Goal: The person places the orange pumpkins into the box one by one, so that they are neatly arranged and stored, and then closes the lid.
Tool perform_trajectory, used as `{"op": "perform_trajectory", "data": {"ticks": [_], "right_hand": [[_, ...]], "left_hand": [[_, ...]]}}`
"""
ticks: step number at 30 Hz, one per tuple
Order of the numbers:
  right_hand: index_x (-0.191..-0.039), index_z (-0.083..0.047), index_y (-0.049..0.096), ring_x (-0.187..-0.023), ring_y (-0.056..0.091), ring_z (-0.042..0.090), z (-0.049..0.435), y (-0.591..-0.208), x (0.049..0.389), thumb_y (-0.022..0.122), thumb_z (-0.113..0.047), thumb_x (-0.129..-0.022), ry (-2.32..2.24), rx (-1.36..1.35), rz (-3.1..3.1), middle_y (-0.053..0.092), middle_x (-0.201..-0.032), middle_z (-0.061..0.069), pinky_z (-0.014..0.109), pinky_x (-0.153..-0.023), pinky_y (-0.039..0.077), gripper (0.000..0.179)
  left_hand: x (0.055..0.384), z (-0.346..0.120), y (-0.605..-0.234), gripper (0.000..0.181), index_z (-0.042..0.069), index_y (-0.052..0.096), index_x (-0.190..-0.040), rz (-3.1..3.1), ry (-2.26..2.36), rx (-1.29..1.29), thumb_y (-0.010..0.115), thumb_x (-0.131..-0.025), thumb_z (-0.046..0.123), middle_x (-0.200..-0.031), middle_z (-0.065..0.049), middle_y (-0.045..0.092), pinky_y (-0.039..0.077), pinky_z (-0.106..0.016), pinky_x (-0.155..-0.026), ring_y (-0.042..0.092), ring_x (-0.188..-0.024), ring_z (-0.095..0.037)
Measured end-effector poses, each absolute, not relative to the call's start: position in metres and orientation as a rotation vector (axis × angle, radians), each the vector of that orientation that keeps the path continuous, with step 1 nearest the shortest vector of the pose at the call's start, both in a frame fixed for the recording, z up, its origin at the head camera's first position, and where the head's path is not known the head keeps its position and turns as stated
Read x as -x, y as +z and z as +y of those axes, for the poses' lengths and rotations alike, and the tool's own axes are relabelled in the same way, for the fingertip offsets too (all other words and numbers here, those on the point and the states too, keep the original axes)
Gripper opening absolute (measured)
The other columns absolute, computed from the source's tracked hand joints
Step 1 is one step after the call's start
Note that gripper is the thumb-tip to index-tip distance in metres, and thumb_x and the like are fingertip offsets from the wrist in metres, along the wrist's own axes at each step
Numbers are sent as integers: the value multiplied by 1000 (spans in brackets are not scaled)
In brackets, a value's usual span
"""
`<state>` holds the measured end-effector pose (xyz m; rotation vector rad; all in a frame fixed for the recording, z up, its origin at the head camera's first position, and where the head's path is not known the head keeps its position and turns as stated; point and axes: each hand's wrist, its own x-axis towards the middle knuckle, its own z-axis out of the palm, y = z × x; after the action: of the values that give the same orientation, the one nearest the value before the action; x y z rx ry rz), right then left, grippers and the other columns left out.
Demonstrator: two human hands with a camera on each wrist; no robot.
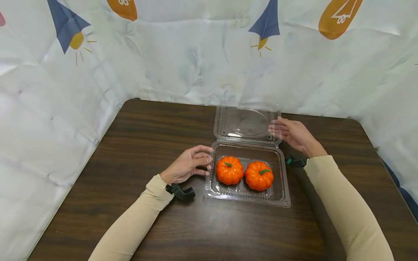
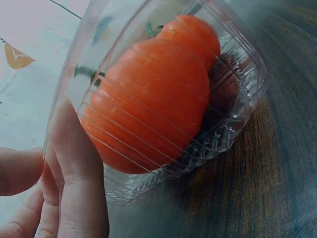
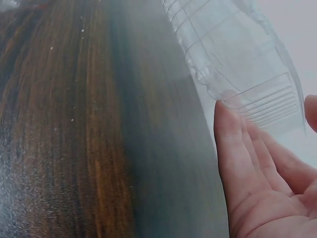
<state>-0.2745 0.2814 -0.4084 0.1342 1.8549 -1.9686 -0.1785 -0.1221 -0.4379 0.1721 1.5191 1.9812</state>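
A clear plastic clamshell container (image 1: 247,202) sits on the table with its lid (image 1: 246,123) raised at the back. Inside its base are two orange toy pumpkins with green stems, the left pumpkin (image 1: 229,170) beside the right pumpkin (image 1: 259,176). My left hand (image 1: 189,164) pinches the left rim between thumb and fingers; the left wrist view shows the fingers (image 2: 79,168) against the outside wall. At the lid's right side is my right hand (image 1: 295,136). Its nearly straight fingers (image 3: 233,144) touch the lid's side wall, while the thumb stands apart from them.
The dark wood table (image 1: 147,134) extends around the container on all sides. A white printed sheet (image 1: 169,54) hangs behind the table's far edge and along its sides. Black straps are on both wrists, the left strap (image 1: 181,192) close to the tabletop.
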Motion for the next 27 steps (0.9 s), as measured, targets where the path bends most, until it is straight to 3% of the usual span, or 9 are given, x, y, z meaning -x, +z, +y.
{"op": "perform_trajectory", "data": {"ticks": [9,16,27], "right_hand": [[-156,7,30,-110,74,10,281,-393,271,48,-36,-110,-2025,-98,1822,77,-113,-3,23,-94,62,65],[-158,4,30,-115,72,9,281,-382,267,49,-40,-109,-2035,-66,1823,71,-130,3,24,-99,60,69],[-160,2,28,-116,72,10,280,-369,260,51,-44,-106,-2050,-39,1831,75,-118,-6,25,-99,60,75]], "left_hand": [[177,-122,-438,42,1,45,-141,1521,1984,-194,60,-101,1,-96,1,66,66,-30,-74,68,-82,-13],[176,-123,-439,41,2,45,-141,1523,1980,-199,60,-102,2,-97,0,66,66,-30,-75,69,-83,-13],[174,-123,-436,40,2,46,-138,1500,1994,-203,59,-101,-1,-94,2,67,66,-31,-75,70,-82,-13]]}}
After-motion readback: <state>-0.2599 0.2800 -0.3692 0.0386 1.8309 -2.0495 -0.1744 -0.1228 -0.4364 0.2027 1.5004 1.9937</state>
